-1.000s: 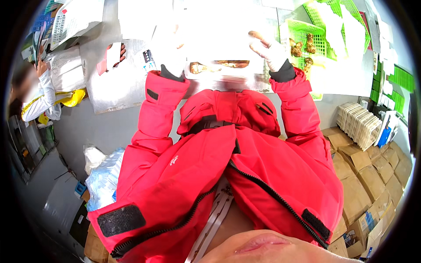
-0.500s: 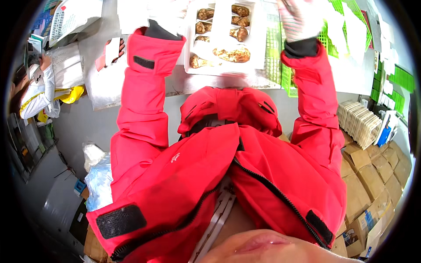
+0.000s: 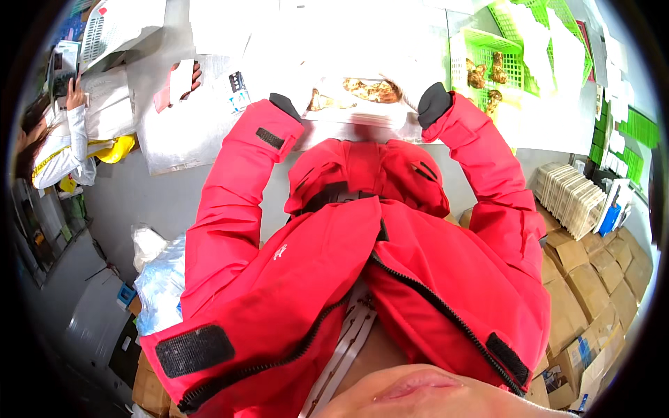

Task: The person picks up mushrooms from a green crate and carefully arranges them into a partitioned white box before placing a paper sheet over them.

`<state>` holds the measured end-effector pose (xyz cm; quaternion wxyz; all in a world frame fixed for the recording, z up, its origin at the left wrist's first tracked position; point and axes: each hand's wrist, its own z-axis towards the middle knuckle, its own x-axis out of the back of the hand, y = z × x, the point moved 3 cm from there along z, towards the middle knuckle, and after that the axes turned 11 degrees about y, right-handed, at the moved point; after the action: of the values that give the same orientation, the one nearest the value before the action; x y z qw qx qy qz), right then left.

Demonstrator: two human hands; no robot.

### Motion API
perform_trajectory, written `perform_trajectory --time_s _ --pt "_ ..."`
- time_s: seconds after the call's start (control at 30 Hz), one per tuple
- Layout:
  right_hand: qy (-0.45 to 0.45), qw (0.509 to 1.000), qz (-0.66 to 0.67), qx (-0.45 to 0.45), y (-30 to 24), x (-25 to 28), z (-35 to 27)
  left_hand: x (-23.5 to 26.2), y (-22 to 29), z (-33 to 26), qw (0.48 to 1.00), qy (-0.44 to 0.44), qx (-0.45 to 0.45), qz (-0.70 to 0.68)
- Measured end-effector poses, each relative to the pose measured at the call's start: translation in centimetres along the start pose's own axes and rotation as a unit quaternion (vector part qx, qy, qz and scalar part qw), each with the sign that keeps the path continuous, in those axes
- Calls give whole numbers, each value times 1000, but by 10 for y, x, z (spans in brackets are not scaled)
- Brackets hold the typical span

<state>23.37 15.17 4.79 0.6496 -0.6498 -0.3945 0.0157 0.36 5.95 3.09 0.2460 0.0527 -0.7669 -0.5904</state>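
Note:
Two brown-and-cream mushrooms (image 3: 373, 90) show at the near end of a white tray (image 3: 362, 120), close in front of me. Bright white hides the tray's far part; whether it is a sheet or glare, I cannot tell. At the tray's left side is my left hand (image 3: 298, 85), and at its right side my right hand (image 3: 420, 78). Both are washed out beyond their dark cuffs, so their fingers and anything in them do not show. To the right, a green basket (image 3: 512, 47) holds several more mushrooms (image 3: 494, 101).
A blue-and-white packet (image 3: 237, 90) and a pink item (image 3: 162, 99) lie left on the metal table (image 3: 164, 143). Another person's hand (image 3: 75, 94) holds a phone at far left. White racks (image 3: 571, 198) and cardboard boxes (image 3: 589, 282) stand on the right.
My right hand has moved left from the green basket to the tray, uncovering the basket's mushrooms. My left hand has come nearer and rightward. The tray's far mushrooms no longer show.

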Motion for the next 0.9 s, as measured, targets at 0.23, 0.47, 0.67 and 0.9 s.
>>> perform_trajectory --time_s 0.23,0.47,0.67,0.9 --pt "-41 936 -262 230 -20 2 -14 26 14 -15 868 -33 -292 401" --pt "-79 955 -208 198 -16 -24 -10 4 39 -15 942 -60 -172 281" --pt "348 925 -153 8 46 135 -20 4 67 -33 829 -77 -351 429" --pt "235 863 -331 -301 203 186 7 19 38 -50 865 -12 -309 395"
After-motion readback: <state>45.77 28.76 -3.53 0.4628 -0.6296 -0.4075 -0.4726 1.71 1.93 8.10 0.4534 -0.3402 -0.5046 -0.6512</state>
